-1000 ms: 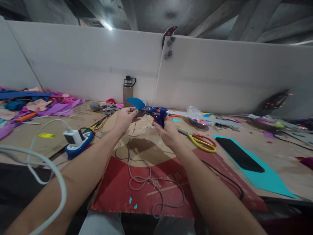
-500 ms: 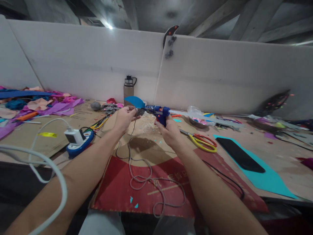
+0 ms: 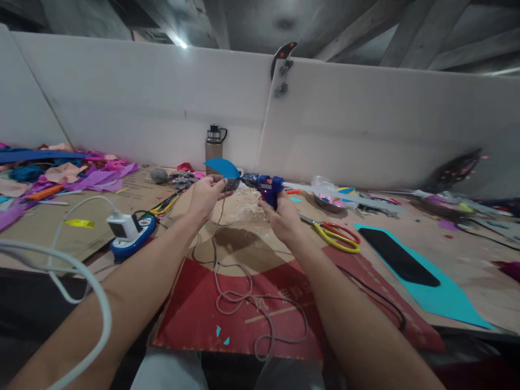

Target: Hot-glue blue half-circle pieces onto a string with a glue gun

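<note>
My right hand is wrapped round the handle of a blue glue gun whose red light is on. Its nozzle points left and touches a blue paper piece that my left hand pinches from below, along with a small grey part. Both hands hover above the cardboard on the table. A grey cord hangs from the hands and coils on the red part of the cardboard.
Yellow and red scissors lie right of my right hand. A black strip on teal paper is further right. A white charger on a blue power strip sits left. A bottle stands by the white partition, coloured scraps far left.
Both hands have lifted slightly and shifted a little right, with the glue gun's nozzle still against the blue paper piece.
</note>
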A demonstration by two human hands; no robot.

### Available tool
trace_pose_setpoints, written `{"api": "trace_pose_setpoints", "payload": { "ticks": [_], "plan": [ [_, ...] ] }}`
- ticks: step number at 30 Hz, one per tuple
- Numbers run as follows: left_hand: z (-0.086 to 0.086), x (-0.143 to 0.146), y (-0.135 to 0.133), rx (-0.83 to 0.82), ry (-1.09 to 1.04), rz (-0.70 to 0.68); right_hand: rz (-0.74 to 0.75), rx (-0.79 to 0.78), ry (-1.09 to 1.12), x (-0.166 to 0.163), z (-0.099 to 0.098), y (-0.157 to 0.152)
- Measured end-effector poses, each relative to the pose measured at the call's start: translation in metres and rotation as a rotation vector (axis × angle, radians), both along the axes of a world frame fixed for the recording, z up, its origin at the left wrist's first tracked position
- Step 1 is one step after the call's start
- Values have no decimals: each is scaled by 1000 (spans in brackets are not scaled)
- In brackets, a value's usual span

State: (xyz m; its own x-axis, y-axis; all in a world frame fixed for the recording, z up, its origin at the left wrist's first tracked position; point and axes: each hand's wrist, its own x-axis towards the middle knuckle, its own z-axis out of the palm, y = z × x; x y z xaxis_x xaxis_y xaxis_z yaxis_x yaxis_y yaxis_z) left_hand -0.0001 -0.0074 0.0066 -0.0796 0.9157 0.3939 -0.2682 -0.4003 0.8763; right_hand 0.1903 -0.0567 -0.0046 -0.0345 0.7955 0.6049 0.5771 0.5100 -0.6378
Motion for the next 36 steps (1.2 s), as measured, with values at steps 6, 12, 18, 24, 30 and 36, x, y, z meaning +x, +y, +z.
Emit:
{"api": "trace_pose_setpoints", "payload": {
  "ticks": [6, 12, 18, 24, 30, 36],
  "plan": [
    [2, 0, -1, -13, -2, 11, -21, -19, 2, 0, 1, -1],
    [1, 0, 0, 4, -4, 1, -19, -16, 5, 0, 2, -2],
    [0, -1, 1, 5, -11, -13, -31, -30, -2, 0, 4, -3],
    [1, -1, 0, 1, -12, -22, -39, -11, 33, 2, 3, -2],
    [1, 0, -1, -15, -33, -1, -15, -347, 293, 3, -4, 9],
    [0, 2, -2, 35, 86, 84, -140, -631, 2, 19, -13, 21]
  ]
}}
